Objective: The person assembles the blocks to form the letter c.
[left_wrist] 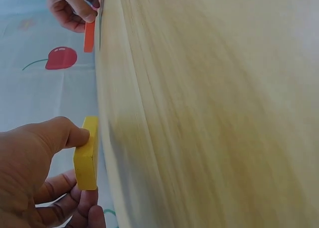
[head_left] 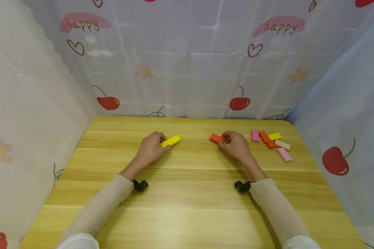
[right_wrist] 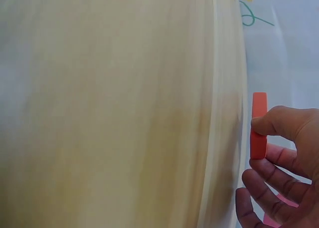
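Note:
My left hand (head_left: 152, 146) pinches a yellow block (head_left: 171, 140) between thumb and fingers, left of the table's middle. In the left wrist view the thumb lies on one face of that yellow block (left_wrist: 86, 155) and fingertips show at its lower end. Across from it, my right hand (head_left: 236, 144) grips an orange-red block (head_left: 216, 138) by its right end. The right wrist view shows the thumb across the narrow side of the orange-red block (right_wrist: 258, 103), with the other fingers loosely bent below. A gap of bare wood separates the two held blocks.
Right of my right hand lies a loose group: a pink block (head_left: 255, 136), orange-red blocks (head_left: 264, 136), a yellow block (head_left: 275, 136), a cream block (head_left: 283, 144) and another pink block (head_left: 284, 154). Printed curtains (head_left: 187, 83) hang around the wooden table (head_left: 187, 193).

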Tool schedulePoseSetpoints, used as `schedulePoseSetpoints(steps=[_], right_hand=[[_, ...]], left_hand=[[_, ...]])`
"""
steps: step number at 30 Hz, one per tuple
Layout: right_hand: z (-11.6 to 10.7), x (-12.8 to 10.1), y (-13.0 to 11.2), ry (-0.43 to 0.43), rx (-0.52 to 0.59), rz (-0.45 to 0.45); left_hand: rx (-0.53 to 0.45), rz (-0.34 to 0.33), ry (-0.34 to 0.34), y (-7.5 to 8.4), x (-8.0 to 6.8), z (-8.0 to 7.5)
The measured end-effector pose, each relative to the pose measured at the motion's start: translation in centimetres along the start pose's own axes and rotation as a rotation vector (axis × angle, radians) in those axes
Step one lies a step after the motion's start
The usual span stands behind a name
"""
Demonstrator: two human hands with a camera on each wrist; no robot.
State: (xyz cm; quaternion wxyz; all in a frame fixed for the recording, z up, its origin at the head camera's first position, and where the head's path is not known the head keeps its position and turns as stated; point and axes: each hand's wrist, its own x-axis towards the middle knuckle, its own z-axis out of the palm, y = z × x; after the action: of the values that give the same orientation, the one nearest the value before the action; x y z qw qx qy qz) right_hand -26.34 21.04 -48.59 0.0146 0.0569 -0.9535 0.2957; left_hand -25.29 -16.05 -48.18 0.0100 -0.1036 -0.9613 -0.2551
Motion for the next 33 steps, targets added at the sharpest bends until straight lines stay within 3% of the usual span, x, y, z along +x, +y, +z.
schedulePoseSetpoints(steps=[9, 16, 33], right_hand=[[0.7, 0.6, -1.5, -0.02, -0.01, -0.027], [1.3, 1.0, -2.6, -0.031, 0.009, -0.054], [2.6, 2.2, -4.6, -0.094, 0.013, -0.126]], left_hand=[[0.027, -0.043, 0.031, -1.4, -1.8, -1.3], [0.04, -0.067, 0.01, -2.2, -2.9, -1.8], [0.046, -0.079, -0.016, -2.4, -4.7, -2.4]])
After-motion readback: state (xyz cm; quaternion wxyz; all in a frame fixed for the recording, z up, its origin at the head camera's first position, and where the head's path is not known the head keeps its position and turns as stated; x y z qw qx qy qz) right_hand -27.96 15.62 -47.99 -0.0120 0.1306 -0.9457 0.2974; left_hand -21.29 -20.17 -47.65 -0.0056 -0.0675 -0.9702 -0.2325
